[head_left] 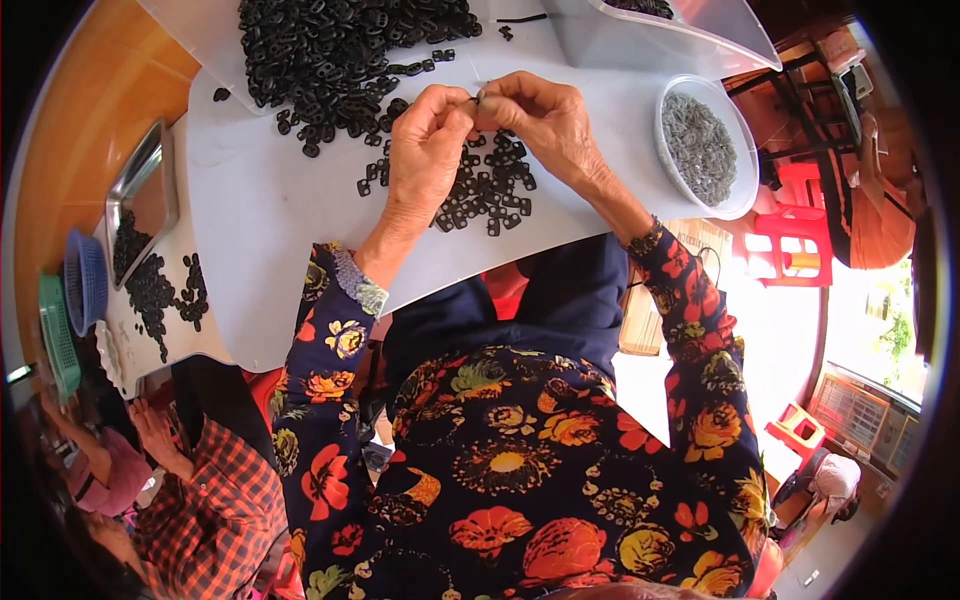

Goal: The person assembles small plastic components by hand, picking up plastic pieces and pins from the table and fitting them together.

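White worktop (270,210) strewn with black plastic links (340,50); round clear tub (745,190) of grey bits at right. Left hand (425,150) and right hand (545,120) raised together, fingertips pinching one small black piece (474,99).

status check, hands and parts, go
Left hand and right hand pinch one small black part together. Black parts pile beneath. Nothing blocking.
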The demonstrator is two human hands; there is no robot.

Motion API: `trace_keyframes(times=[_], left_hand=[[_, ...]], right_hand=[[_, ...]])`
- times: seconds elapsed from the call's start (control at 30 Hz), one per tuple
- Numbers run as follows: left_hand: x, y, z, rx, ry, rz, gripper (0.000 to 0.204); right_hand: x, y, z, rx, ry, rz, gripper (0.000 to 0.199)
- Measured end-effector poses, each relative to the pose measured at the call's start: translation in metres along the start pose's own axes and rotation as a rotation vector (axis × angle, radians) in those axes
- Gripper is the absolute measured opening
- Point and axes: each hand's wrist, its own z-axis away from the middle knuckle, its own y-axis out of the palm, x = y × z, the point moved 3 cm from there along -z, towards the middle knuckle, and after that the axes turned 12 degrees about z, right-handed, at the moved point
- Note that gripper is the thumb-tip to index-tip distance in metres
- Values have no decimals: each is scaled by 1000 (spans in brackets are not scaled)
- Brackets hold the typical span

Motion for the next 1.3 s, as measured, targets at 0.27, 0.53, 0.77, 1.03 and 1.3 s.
trace_keyframes(times=[0.27,0.53,0.77,1.03,1.3], left_hand=[[-43,-23,-20,-90,185,-230,19],[-60,-63,-25,88,396,-963,10],[-52,-33,-31,439,469,-1159,11],[-36,-27,-41,538,304,-1195,7],[-38,-19,-48,384,326,-1144,13]], right_hand=[[-20,-7,-4,-44,-67,-198,9],[-32,-14,-2,-274,-154,-63,10],[-30,-12,-1,-240,-139,-214,10],[-27,-9,-1,-182,-163,-91,12],[-22,-12,2,-120,-50,-175,14]])
